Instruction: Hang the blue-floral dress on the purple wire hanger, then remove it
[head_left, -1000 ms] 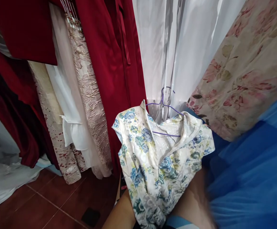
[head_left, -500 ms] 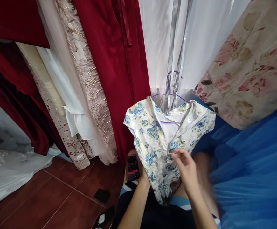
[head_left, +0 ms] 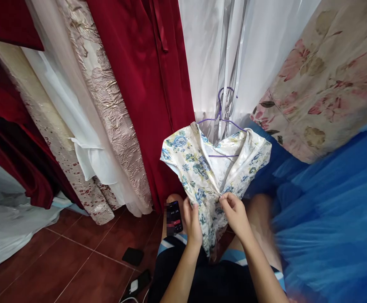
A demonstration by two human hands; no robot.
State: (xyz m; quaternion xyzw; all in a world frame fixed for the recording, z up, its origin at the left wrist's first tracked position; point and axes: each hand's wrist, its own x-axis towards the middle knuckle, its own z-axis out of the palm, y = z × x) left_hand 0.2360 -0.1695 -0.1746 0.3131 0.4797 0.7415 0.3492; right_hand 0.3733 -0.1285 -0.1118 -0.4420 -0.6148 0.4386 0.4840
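Observation:
A sleeveless-looking floral blouse (head_left: 199, 168), white with blue roses and yellow-green leaves, hangs on a thin purple wire hanger (head_left: 223, 120) in front of my lap. Its neckline opens in a deep V. At the bottom of that V, my right hand (head_left: 235, 213) pinches the front closure, where a tiny shiny piece shows at the fingertips; I cannot make out whether it is a zip pull or a hook. My left hand (head_left: 193, 223) grips the blouse's left side edge, with thumb and fingers around the cloth. The lower hem falls between my legs.
Gowns hang all around: a dark red dress (head_left: 167, 97), a white one (head_left: 202, 50), a pink floral one (head_left: 325, 92) and blue tulle (head_left: 328, 219). A phone (head_left: 174, 219) rests on my left thigh. On the tiled floor (head_left: 85, 261) lie dark flat items (head_left: 132, 256) and a white charger-like case (head_left: 134, 286).
My left hand has come out from behind the blouse to its side edge. My right hand has moved slightly left and closed on the bottom of the V. The view has shifted a little.

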